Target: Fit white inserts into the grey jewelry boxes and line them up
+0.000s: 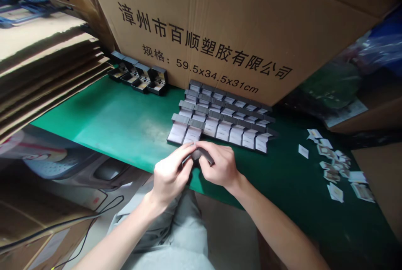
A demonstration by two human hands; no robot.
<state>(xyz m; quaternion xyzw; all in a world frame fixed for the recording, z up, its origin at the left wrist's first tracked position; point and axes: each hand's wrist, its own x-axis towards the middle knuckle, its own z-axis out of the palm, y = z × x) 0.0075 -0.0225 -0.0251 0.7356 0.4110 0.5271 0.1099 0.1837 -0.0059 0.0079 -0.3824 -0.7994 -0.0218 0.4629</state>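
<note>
both hands are closed around a small dark box (197, 155), held together just over the near edge of the green mat (125, 125). the left hand (169, 174) curls over the box's left end, its fingers (179, 156) lying across the top, and the right hand (220, 165) grips the other end, its fingers bent down over it. the fingers hide most of the box, so i cannot tell what is inside it.

just ahead of the hands, almost at the fingertips, a block of open hinged boxes (220, 121) sits in tight rows on the mat, with white pads inside. further ahead and to the left of the hands, four more open boxes (138, 75) stand in a short row, dark inside, against the foot of a big carton (201, 22) printed with black chinese characters and a size. to the right of the hands, white cards (333, 165) with tan patches lie scattered on the mat. left of the hands is a stack of flat cardboard sheets (40, 64), and a blue plastic bag (383, 43) sits far to the right. below the hands are the person's grey trousers (185, 228).
</note>
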